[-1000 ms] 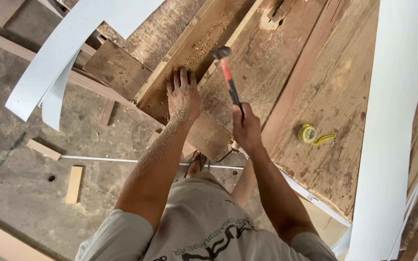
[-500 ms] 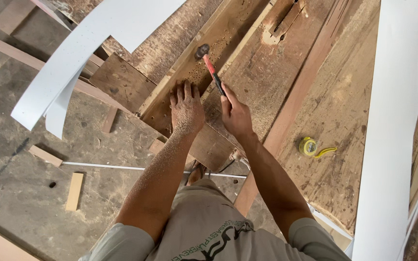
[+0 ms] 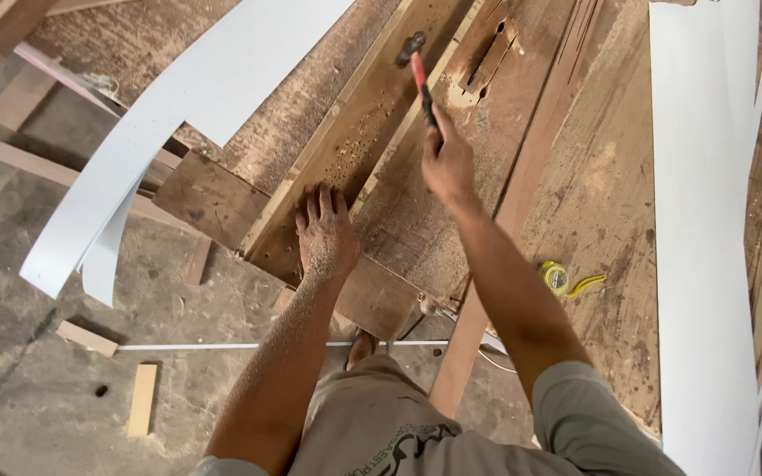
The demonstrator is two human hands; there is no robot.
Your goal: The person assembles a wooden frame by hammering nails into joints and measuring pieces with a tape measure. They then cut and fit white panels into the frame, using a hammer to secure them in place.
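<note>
While the person's shirt fills the bottom of the view, the floor (image 3: 37, 388) beside it carries small wood offcuts (image 3: 142, 399) and a thin white rod (image 3: 249, 345). Just above, the left hand (image 3: 326, 234) lies flat on a worn plank (image 3: 337, 167), fingers (image 3: 319, 204) spread and pressing down near the plank's near end, sawdust clinging to hand and forearm. To the right, a yellow tape measure (image 3: 557, 277) sits on the table (image 3: 610, 203), well apart from both hands. Farther up, the right hand (image 3: 448, 163) has its fingers clamped around the handle of a hammer (image 3: 418, 69), whose red shaft rises to a dark head poised over the plank's far stretch, beside a slot cut in the table. A curved white strip (image 3: 178, 115) hangs off to the left and a broad white sheet (image 3: 698, 229) runs along the right. To strike well, I judge the left hand should hold the plank firm while staying clear of the hammer's path, and the blow should land square rather than glancing; what the head is aimed at is too small to tell.
</note>
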